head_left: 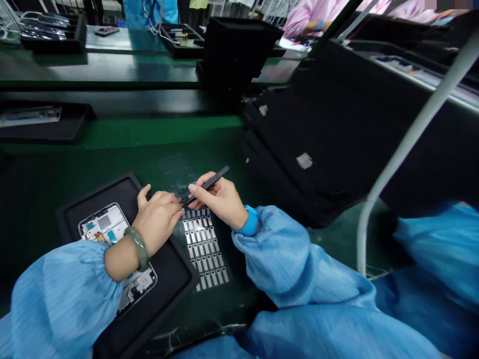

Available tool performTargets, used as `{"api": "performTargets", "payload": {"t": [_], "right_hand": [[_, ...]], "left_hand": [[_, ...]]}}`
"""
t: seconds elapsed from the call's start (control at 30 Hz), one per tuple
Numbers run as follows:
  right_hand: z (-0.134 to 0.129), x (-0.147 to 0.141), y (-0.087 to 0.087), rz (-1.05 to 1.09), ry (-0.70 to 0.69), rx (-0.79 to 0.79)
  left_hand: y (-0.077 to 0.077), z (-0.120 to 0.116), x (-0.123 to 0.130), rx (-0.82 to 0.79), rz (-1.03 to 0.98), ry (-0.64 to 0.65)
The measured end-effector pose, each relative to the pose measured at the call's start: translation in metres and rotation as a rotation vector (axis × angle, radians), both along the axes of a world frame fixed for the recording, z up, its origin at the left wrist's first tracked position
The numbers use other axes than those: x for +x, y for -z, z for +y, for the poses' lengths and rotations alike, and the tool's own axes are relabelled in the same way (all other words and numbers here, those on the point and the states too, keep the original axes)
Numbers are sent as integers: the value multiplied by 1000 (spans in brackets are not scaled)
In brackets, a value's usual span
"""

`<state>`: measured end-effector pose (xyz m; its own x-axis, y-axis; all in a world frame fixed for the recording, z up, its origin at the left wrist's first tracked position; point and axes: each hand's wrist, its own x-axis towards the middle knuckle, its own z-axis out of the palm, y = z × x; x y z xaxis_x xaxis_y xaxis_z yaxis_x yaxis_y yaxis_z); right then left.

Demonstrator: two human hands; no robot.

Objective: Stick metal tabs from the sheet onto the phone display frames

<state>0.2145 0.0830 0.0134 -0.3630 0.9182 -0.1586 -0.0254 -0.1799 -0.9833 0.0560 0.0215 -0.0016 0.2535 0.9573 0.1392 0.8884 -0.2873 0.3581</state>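
Observation:
My right hand (222,202) is closed around black tweezers (215,179), whose tips point down and left. Their tips meet the fingertips of my left hand (159,214), which are pinched together. Whatever those left fingers hold is too small to make out. Just below both hands lies a sheet of small silvery stickers (204,249) in rows on the green mat. Under my left forearm, a tablet-like device with its inner parts exposed (105,219) rests in a black tray (175,279). My left wrist and sleeve cover the middle of that device.
Stacked black trays (292,149) stand at the right, behind a pale curved tube (396,174). Another black tray (75,124) sits at the far left. Across the back shelf are a black box (239,50) and trays of parts. A person in pink sleeves (299,20) is beyond.

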Motion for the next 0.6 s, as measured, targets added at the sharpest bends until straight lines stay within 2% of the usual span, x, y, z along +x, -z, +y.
{"api": "performTargets", "payload": {"t": [0.3,0.6], "right_hand": [[3,3,1,-56,31,37],[3,0,7,-62,6,-28]], "left_hand": [[-3,0,1,15,5,61],[-3,1,0,9,-28,75]]}}
